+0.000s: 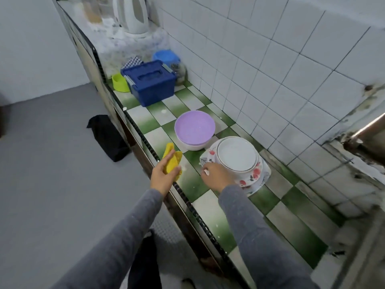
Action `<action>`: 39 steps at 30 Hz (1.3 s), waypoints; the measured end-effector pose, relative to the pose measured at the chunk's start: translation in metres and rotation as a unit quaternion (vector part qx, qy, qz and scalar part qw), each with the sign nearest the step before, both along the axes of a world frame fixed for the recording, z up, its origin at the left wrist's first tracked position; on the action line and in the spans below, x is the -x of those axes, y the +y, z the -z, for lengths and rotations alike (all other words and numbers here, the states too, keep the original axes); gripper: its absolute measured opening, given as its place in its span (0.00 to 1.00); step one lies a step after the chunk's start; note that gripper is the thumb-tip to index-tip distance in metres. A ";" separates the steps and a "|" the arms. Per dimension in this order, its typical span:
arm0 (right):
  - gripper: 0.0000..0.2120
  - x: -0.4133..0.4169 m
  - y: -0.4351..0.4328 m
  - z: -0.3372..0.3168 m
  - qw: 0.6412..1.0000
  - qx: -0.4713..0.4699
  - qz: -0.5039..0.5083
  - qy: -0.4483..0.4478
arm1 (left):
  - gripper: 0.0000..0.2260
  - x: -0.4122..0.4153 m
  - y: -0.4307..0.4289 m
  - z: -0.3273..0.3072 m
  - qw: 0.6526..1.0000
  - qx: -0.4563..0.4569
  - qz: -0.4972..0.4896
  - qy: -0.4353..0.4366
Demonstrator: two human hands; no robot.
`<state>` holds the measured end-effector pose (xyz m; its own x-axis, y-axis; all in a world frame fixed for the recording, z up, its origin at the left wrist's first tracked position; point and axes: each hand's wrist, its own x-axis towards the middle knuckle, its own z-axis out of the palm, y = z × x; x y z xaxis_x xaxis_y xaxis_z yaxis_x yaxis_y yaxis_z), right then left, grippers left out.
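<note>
My left hand (164, 174) holds a folded yellow cloth (171, 158) over the front edge of the green-and-white checked counter (208, 207). My right hand (216, 174) reaches to the near rim of a stack of upturned dishes (237, 155): a white bowl with a gold rim on top, flowered plates (253, 176) below it. The fingers are curled at the rim of the lowest flowered plate; whether they grip it is hard to tell. An upturned purple bowl (194, 127) sits on a white bowl just behind and to the left of the stack.
Further along the counter stand a blue lidded box (151, 82), a lime green cup (119, 82), a jar with a blue lid (166, 57) and a white kettle (132, 15). A white tiled wall runs along the right. A black cloth (107, 136) lies on the grey floor.
</note>
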<state>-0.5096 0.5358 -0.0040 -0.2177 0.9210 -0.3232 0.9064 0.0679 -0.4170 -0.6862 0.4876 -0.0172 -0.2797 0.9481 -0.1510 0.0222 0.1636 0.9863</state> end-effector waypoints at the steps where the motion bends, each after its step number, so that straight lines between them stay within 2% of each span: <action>1: 0.14 0.007 0.011 0.004 1.000 0.003 0.016 0.006 | 0.25 0.009 0.014 0.003 1.000 0.003 0.014 0.002; 9: 0.10 0.051 0.074 0.018 0.985 0.003 0.165 0.056 | 0.26 0.071 0.106 0.002 0.992 0.036 0.116 0.029; 17: 0.22 0.076 0.104 0.025 0.951 -0.016 0.295 0.096 | 0.25 0.105 0.169 -0.002 0.974 0.061 0.214 0.042; 23: 0.23 0.079 0.124 0.035 0.919 0.001 0.362 0.155 | 0.24 0.111 0.201 -0.001 0.971 0.083 0.220 0.034; 27: 0.22 0.080 0.135 0.042 0.893 -0.022 0.406 0.195 | 0.24 0.113 0.223 0.005 0.971 0.093 0.216 0.034; 39: 0.21 0.077 0.155 0.054 0.844 -0.037 0.480 0.236 | 0.23 0.103 0.258 0.011 0.976 0.100 0.192 0.017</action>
<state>-0.5868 0.6911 -0.0578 0.5517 0.7601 -0.3433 0.2919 -0.5616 -0.7742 -0.7892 0.7459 -0.0282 0.0832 0.9363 -0.3413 0.1513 0.3266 0.9330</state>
